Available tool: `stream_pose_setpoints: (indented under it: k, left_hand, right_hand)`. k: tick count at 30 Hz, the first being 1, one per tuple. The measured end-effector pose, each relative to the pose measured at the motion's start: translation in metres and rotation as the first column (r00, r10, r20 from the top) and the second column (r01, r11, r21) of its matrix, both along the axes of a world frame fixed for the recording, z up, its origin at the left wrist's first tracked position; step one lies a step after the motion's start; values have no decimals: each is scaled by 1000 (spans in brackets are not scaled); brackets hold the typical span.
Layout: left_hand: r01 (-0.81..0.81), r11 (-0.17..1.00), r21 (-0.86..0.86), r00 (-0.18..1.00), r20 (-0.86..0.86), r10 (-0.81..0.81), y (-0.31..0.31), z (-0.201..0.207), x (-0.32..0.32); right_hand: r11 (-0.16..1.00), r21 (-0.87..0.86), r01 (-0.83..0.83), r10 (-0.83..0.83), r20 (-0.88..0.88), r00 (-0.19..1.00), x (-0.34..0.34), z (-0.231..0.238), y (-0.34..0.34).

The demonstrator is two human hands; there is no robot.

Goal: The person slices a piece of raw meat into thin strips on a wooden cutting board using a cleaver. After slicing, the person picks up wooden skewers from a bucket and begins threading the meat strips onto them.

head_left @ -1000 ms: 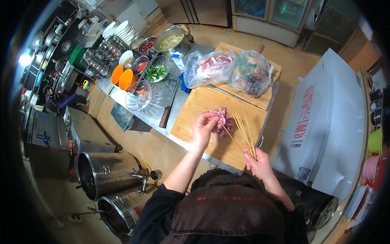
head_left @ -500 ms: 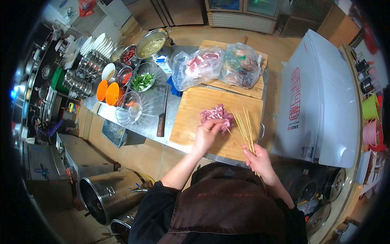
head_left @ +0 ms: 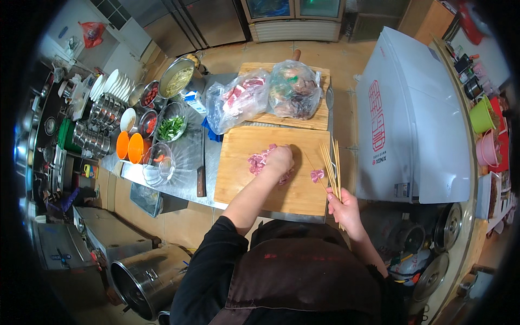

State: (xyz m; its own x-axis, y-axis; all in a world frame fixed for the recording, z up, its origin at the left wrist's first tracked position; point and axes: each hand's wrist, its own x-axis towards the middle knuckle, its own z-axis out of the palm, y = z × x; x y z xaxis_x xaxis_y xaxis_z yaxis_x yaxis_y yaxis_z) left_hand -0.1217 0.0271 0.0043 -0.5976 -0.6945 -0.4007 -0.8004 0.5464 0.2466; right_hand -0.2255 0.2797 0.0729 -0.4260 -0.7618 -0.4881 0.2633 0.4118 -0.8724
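Observation:
A heap of cut raw meat (head_left: 259, 161) lies on a wooden cutting board (head_left: 238, 187). My left hand (head_left: 280, 161) reaches down onto the right side of this heap, fingers bent into it; the back of the hand hides the fingertips and whatever they grip. At the board's right edge, my right hand (head_left: 345, 210) is closed round a bundle of thin wooden skewers (head_left: 334, 168), points upward. One skewer leans left out of the bundle and carries a threaded piece of meat (head_left: 317, 175).
Behind the board, bagged meat (head_left: 241, 97) and another filled plastic bag (head_left: 295, 89) rest on a second board. A knife (head_left: 201, 181) lies at left, near a bowl of chopped greens (head_left: 171, 127) and orange cups (head_left: 138, 148). A white chest (head_left: 417, 119) stands to the right.
My left hand has moved from the skewer tip back onto the meat heap. A meat piece now sits threaded on the leaning skewer. The whole view has shifted slightly.

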Motion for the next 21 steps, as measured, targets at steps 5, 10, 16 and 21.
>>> stream_pose_setpoints:
  k: [5,10,16,21]
  left_hand:
    - [-199,853,483,881,-293,372,-18,-3,42]
    - [-222,699,680,491,-542,682,5,-2,72]
    - [-301,726,619,292,-664,688,30,15,82]
    - [-147,505,850,-70,-519,852,33,31,96]
  right_hand:
    - [994,-60,-94,97,33,995,-1,-3,3]
    - [987,-69,-147,151,54,987,0,-7,-2]
    - [946,43,-323,323,4,946,12,-7,-29]
    - [954,53,-294,295,-15,955,14,0,-29]
